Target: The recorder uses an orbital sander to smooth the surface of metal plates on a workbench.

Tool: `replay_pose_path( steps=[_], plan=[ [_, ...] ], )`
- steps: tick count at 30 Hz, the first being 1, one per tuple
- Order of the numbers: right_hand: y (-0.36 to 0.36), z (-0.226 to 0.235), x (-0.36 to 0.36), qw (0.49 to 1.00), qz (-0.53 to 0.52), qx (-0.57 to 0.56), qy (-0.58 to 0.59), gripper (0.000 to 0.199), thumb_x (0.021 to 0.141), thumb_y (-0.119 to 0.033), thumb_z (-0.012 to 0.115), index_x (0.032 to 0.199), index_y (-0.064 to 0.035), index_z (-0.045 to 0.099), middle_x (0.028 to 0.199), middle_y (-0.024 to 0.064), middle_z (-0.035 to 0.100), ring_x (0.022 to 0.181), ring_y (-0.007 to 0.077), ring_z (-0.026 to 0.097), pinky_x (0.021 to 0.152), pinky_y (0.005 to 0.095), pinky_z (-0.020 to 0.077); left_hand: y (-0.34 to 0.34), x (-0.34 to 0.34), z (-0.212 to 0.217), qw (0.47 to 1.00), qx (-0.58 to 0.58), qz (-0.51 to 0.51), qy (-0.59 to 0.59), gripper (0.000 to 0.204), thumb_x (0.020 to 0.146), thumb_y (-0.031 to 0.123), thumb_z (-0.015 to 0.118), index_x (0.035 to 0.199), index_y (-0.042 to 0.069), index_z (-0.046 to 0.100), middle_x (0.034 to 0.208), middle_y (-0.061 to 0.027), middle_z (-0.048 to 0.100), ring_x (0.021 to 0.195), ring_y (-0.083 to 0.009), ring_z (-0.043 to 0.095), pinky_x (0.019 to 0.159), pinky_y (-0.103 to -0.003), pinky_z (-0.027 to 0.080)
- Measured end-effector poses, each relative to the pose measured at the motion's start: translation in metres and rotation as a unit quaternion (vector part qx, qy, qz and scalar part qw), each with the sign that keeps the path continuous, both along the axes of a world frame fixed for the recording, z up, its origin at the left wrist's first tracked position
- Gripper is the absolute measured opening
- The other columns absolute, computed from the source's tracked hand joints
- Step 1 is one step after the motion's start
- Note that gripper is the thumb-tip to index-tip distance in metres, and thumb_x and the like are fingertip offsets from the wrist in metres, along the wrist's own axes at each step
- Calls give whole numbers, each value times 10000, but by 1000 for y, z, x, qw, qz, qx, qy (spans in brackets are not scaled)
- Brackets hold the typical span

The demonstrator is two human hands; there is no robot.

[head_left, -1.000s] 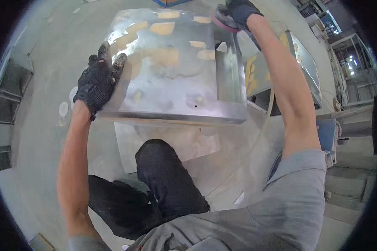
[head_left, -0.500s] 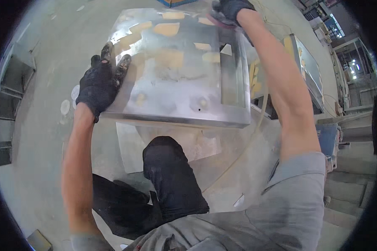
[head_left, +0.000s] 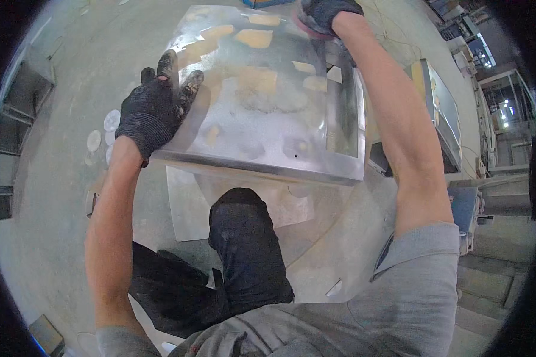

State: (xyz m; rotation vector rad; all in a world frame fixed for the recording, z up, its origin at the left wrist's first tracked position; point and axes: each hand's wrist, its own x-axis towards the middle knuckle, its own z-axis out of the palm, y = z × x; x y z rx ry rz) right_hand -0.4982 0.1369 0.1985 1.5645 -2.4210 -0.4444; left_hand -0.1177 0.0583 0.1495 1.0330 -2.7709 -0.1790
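Note:
A box-shaped metal housing (head_left: 262,134) lies before me, its grey top marked with several tan filler patches (head_left: 254,38). A rectangular opening (head_left: 342,128) runs along its right side. My left hand (head_left: 155,107), in a dirty black glove, rests on the left edge of the top with its fingers spread. At the far right corner my gloved right hand (head_left: 330,15) is closed over what looks like a sander with a round pinkish pad (head_left: 308,27). Motion blur and the hand hide most of that tool.
A second metal housing (head_left: 441,113) with tan patches stands on the right. White round discs (head_left: 93,141) lie on the floor at the left. Pale sheeting (head_left: 187,205) lies beneath the housing near my knee (head_left: 241,211). A thin hose (head_left: 315,247) crosses the floor.
The view has turned slightly, so the housing sits a little farther right. My right hand with the sander has shifted left relative to the top; my left hand stays on the left edge.

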Motion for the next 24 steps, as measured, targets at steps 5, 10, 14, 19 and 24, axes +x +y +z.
replay_pose_path(
  steps=[5,10,14,19,24],
  plan=[
    [13,36,75,976,-118,-152,-98,492,864,-380,496,1185,-29,625,1140,215,681,1048,394,644,917,450,513,-10,11,-12,998,-52,-33,12,654,980,472,514,1449,32,394,1125,-257,610,886,-400,676,753,-446,553],
    [39,38,60,980,-100,-146,-94,480,870,-383,500,1171,-31,624,1126,213,680,1031,391,643,905,449,511,-1,4,-3,999,-36,-4,-7,645,983,469,510,1429,13,416,1146,-267,616,896,-401,676,766,-437,554],
    [49,39,55,981,-101,-142,-90,468,875,-386,504,1157,-33,622,1112,211,679,1013,389,642,892,448,510,-1,6,-6,1000,-24,-9,14,634,981,463,518,1418,12,429,1168,-272,610,899,-408,674,771,-445,552],
    [29,28,61,981,-101,-140,-86,453,882,-390,509,1140,-35,621,1095,208,678,992,386,640,877,447,508,-10,8,-16,997,-10,-34,63,628,974,455,538,1408,11,440,1173,-275,607,921,-414,669,788,-454,547],
    [50,31,42,984,-87,-132,-83,440,888,-394,515,1123,-38,620,1078,206,677,970,383,639,861,445,506,-3,5,-6,999,4,-18,42,622,975,441,548,1393,-8,450,1197,-276,602,960,-402,668,819,-450,542]
  ],
)
